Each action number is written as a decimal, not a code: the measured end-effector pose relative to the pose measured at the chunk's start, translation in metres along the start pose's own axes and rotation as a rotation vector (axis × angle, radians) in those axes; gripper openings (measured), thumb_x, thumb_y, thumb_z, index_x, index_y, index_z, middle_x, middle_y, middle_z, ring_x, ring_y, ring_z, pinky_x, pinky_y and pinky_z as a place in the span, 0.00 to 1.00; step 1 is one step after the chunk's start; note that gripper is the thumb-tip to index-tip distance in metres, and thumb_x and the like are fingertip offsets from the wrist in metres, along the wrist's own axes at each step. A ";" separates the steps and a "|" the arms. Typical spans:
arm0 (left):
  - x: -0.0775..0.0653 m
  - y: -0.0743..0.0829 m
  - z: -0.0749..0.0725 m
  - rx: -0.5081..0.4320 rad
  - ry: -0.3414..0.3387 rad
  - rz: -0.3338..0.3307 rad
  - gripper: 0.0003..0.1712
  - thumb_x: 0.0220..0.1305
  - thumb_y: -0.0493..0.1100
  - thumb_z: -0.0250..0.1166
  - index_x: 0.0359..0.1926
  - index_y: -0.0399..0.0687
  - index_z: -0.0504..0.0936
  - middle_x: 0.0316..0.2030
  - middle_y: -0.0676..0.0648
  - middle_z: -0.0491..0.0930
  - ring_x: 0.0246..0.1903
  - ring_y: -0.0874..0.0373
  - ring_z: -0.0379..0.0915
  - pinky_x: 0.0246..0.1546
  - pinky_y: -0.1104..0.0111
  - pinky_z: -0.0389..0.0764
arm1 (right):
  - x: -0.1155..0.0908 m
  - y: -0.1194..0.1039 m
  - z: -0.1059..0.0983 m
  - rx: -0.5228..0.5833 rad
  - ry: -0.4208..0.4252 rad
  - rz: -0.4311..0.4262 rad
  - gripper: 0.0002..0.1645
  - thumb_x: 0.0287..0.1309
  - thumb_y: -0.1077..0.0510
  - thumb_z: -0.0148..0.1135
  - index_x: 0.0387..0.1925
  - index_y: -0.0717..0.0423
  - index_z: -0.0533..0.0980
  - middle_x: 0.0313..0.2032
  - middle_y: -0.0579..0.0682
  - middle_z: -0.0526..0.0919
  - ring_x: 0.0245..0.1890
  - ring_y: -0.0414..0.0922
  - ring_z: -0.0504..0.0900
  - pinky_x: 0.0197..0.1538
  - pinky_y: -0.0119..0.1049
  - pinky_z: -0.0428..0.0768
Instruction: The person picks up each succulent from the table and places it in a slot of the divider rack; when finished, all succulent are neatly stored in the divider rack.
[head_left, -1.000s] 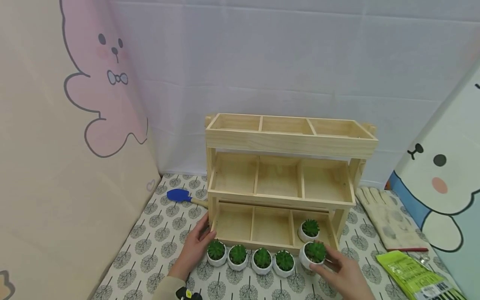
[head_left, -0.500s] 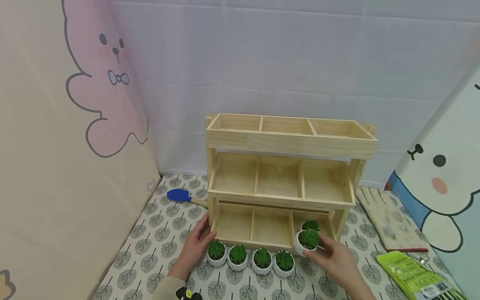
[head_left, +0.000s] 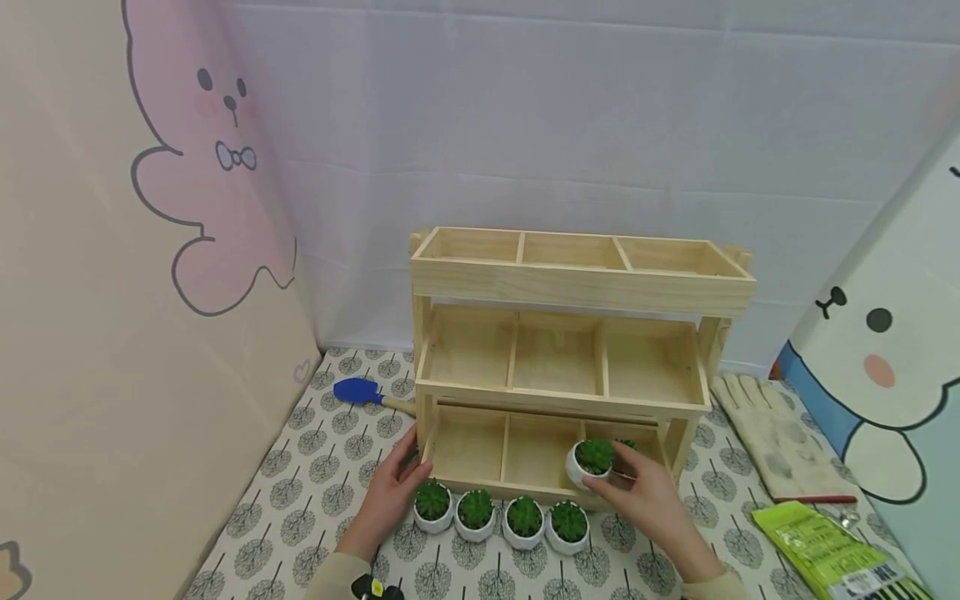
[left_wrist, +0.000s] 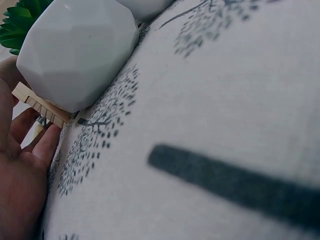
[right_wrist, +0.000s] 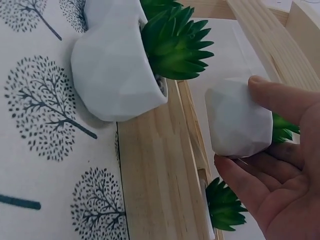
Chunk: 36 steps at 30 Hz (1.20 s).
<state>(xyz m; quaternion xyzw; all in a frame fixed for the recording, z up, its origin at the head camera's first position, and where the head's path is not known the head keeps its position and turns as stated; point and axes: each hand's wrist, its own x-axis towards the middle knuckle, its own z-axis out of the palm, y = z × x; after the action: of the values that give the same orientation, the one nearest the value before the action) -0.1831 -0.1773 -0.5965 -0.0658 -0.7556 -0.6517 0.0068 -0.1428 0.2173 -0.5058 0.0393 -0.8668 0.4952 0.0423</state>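
The hands are apart. The right hand [head_left: 643,493] pinches a small, white, many-sided pot with a spiky green plant [head_left: 589,463] above the bottom tray of the pale wooden three-level shelf [head_left: 581,286]. The left hand [head_left: 388,493] holds the shelf's lower left end.

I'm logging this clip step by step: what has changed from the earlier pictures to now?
The right hand has carried its potted plant left and inward, toward the bottom middle compartment of the wooden shelf. Nothing was let go. The left hand stays at the shelf's left side, and the row of four potted plants in front is unmoved.
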 end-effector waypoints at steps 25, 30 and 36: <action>0.002 -0.006 -0.002 -0.020 -0.013 0.036 0.43 0.74 0.40 0.67 0.82 0.60 0.59 0.78 0.41 0.60 0.74 0.42 0.61 0.71 0.64 0.69 | 0.041 -0.009 0.036 -0.171 -0.089 -0.068 0.36 0.51 0.50 0.84 0.57 0.63 0.81 0.38 0.48 0.88 0.36 0.43 0.87 0.41 0.35 0.90; 0.002 -0.006 -0.002 -0.017 -0.012 0.036 0.43 0.74 0.39 0.67 0.82 0.61 0.59 0.78 0.42 0.60 0.74 0.42 0.61 0.71 0.64 0.69 | 0.047 -0.009 0.042 -0.249 -0.113 -0.078 0.43 0.50 0.48 0.84 0.61 0.68 0.78 0.33 0.45 0.85 0.31 0.39 0.80 0.36 0.37 0.86; 0.002 -0.006 -0.001 -0.026 -0.009 0.021 0.42 0.74 0.39 0.67 0.82 0.60 0.59 0.77 0.40 0.61 0.73 0.40 0.62 0.70 0.63 0.70 | 0.053 -0.008 0.051 -0.268 -0.133 -0.119 0.43 0.49 0.51 0.84 0.63 0.67 0.77 0.40 0.51 0.87 0.36 0.42 0.83 0.40 0.42 0.86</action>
<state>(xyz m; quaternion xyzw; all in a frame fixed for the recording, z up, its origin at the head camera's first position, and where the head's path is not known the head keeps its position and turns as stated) -0.1856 -0.1785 -0.6021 -0.0768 -0.7465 -0.6609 0.0095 -0.1961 0.1679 -0.5191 0.1173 -0.9222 0.3681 0.0187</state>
